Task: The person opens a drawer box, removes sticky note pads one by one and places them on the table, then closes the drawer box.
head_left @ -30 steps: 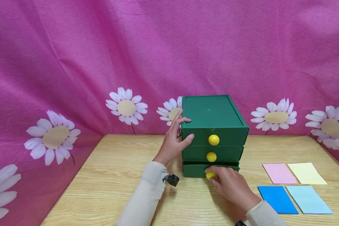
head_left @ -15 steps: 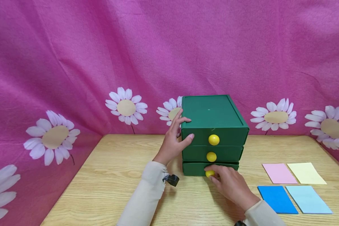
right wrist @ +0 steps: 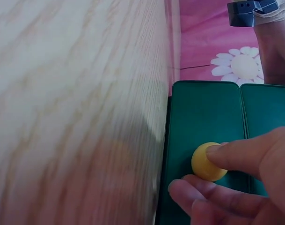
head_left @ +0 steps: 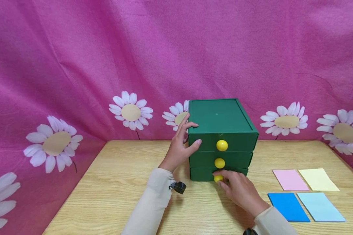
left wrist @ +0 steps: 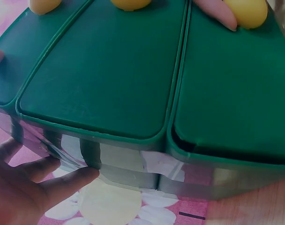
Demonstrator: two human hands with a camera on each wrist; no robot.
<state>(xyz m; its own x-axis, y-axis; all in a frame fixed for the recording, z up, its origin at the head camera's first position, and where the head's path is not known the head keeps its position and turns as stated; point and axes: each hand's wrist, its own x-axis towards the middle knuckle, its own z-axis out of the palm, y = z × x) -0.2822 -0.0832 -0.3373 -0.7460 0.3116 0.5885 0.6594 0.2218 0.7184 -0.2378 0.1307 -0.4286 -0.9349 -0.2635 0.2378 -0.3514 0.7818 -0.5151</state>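
Observation:
A green three-drawer cabinet (head_left: 220,116) stands on the table, each drawer front bearing a round yellow knob. My left hand (head_left: 180,147) rests against its left side. The thumb touches the top drawer's front and one finger reaches onto the top edge; in the left wrist view its fingers (left wrist: 69,183) lie straight along the clear-looking side. My right hand (head_left: 241,189) pinches the bottom drawer's knob (right wrist: 208,164) between thumb and fingers. That bottom drawer (head_left: 201,174) sits nearly flush with the fronts above, with a thin dark gap along one edge in the left wrist view.
To the right lie flat paper pads: pink (head_left: 291,180), pale yellow (head_left: 319,179), blue (head_left: 288,207) and light blue (head_left: 320,206). A pink daisy-print cloth (head_left: 211,49) hangs behind the wooden table (head_left: 126,173).
The bottom drawer has slid inward from slightly pulled out, its dark top gap narrowing away in the head view. My right hand moved in with the knob; the left hand stayed put.

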